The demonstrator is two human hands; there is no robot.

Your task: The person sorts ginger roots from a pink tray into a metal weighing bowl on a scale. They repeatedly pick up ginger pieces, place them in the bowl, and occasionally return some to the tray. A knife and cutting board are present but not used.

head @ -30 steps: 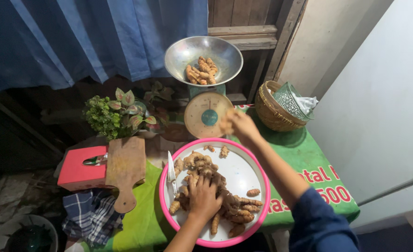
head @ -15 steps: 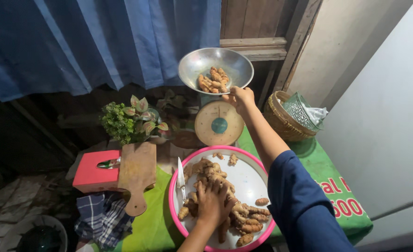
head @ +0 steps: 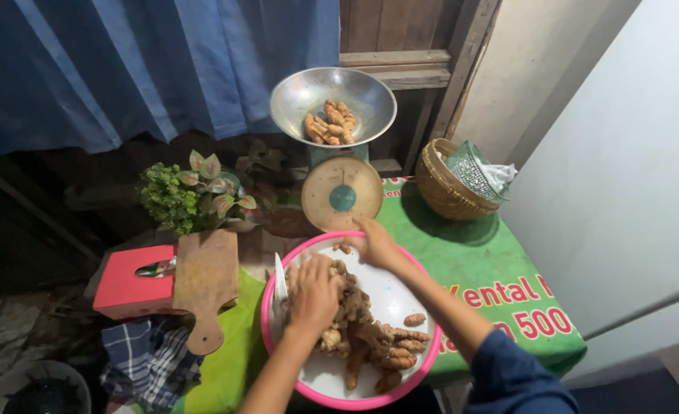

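Your left hand [head: 312, 291] lies flat on the turmeric roots [head: 370, 337] piled in the pink-rimmed tray [head: 266, 322], gripping nothing. Right hand [head: 374, 244] pinches a root at the far rim. They look light, stiff, knobbly: pinch mid-length.

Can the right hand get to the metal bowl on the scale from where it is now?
Probably yes: the right hand sits at the pink tray's far rim, and nothing stands between it and the bowl.
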